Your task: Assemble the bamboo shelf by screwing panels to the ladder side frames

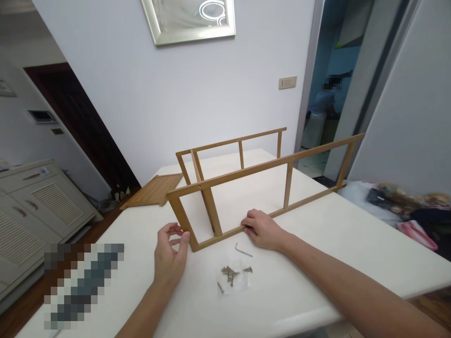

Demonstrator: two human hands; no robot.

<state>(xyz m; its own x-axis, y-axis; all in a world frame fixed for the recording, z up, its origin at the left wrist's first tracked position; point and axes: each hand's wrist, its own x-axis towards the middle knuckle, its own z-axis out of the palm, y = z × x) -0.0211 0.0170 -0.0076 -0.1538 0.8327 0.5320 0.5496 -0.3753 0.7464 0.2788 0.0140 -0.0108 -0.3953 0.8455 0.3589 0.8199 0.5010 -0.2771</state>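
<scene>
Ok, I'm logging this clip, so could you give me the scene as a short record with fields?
Surface: white table
Main piece: wooden frame, two ladder-like sides joined by a crosspiece
Left hand: at the frame's near end bar, grip unclear
Right hand: fingers curled at the lower rail
Tool: L-shaped key, lying loose
Hardware: screws, on or in a clear plastic bag
Beyond, left: wooden panel

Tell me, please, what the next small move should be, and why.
Perhaps the right hand should fetch one of the screws while the left hand steadies the frame: the screws lie nearby, close to the hex key, and neither hand shows a screw in its grip.
</scene>
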